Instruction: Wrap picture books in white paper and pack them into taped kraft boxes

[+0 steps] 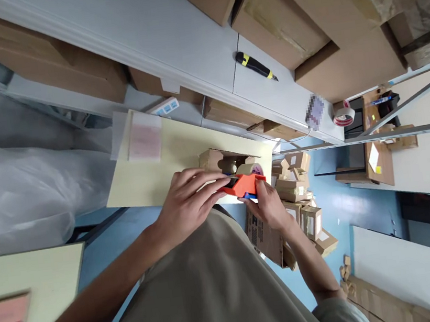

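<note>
An orange tape dispenser point(245, 183) with blue and black parts is held up in front of my waist, at the edge of the pale yellow table point(181, 147). My right hand point(269, 207) is closed around its right end. On the other side, my left hand point(188, 201) has its fingers and thumb closed on the dark end of the dispenser. Just behind lies an open cardboard box point(210, 160) with round holes. A roll of tape point(251, 169) shows right behind the dispenser; whether it sits in it I cannot tell.
A grey shelf point(202, 62) runs above the table, bearing a utility knife point(255, 65), tape rolls point(343, 115) and large cartons point(347, 54). Pinkish bagged sheets point(144, 138) lie on the table's left. Stacked cartons point(292, 188) stand on the floor at right; plastic-wrapped material point(32, 190) fills the left.
</note>
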Motion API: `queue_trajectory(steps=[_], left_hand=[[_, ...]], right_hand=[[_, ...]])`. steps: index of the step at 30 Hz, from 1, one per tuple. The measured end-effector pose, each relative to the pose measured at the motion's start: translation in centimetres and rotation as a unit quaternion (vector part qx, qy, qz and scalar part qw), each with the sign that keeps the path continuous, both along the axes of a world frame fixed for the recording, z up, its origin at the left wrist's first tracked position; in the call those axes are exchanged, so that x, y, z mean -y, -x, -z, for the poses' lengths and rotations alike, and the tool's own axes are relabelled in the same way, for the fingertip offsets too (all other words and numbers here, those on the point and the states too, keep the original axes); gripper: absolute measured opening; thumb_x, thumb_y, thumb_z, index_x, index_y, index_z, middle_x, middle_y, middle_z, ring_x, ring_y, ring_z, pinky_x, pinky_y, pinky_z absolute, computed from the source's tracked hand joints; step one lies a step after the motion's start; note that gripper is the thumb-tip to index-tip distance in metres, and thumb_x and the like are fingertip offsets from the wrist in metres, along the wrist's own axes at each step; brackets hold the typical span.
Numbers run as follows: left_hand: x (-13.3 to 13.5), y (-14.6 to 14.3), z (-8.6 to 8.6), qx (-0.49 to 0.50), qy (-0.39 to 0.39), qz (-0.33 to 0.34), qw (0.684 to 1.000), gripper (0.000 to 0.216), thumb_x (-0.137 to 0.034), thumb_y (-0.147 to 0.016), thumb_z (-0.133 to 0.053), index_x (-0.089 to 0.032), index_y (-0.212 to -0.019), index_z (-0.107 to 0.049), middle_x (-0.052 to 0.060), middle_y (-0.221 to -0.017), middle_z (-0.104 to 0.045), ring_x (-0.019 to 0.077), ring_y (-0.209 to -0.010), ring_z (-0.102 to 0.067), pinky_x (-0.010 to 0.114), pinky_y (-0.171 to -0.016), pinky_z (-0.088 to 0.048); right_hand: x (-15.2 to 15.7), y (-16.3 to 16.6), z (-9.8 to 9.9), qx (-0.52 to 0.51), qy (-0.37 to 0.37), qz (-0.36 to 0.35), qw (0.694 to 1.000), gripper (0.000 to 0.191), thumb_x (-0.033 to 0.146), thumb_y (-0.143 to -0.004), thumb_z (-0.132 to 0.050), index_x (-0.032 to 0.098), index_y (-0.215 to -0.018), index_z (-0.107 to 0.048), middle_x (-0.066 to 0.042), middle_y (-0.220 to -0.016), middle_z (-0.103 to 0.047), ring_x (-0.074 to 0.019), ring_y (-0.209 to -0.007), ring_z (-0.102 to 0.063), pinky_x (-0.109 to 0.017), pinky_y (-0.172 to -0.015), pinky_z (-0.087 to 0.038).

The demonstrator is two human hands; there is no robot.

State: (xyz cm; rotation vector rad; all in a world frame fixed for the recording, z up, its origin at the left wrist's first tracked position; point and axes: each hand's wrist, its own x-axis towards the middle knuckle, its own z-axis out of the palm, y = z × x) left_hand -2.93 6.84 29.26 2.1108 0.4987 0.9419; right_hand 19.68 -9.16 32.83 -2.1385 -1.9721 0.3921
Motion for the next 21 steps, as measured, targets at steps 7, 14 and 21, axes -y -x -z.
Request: queue_trajectory(steps=[7, 14, 21], left_hand=[[-2.0, 1.1, 0.3, -0.017, 0.296, 0.079, 0.952, 0.038, -0.059, -0.101, -0.073, -0.028, -0.122, -0.080, 0.007, -0.121, -0.081, 0.0265, -0.112, -0.072, 0.041, -0.098, -0.059], [-1.7, -1.0, 6.4, 0.013, 0.634, 0.065, 0.771, 0.059, -0.075, -0.066, -0.093, -0.020, -0.083, -0.079, 0.006, -0.085, -0.077, 0.0224, -0.080, -0.068, 0.036, -0.076, -0.055], [0.2, -1.8, 9.3, 0.016, 0.696, 0.003, 0.718, 0.055, -0.068, -0.054, -0.099, -0.020, -0.073, -0.082, 0.006, -0.074, -0.074, 0.0166, -0.068, -0.057, 0.033, -0.067, -0.047]], right_hand=[[-0.5, 1.2, -1.5, -0.036, 0.099, 0.009, 0.994, 0.045, 0.053, -0.110, -0.057, 0.018, -0.138, -0.051, -0.011, -0.097, -0.073, -0.0297, -0.080, -0.072, -0.039, -0.072, -0.059], [-3.5, 2.5, -2.3, -0.115, 0.274, 0.095, 0.950, 0.050, 0.070, -0.106, -0.058, 0.020, -0.111, -0.066, -0.001, -0.078, -0.070, -0.0182, -0.064, -0.061, -0.029, -0.062, -0.043], [-6.7, 1.6, -3.9, -0.041, 0.382, 0.086, 0.919, 0.056, 0.076, -0.106, -0.057, 0.022, -0.093, -0.067, -0.006, -0.083, -0.075, -0.0206, -0.070, -0.068, -0.030, -0.062, -0.040]])
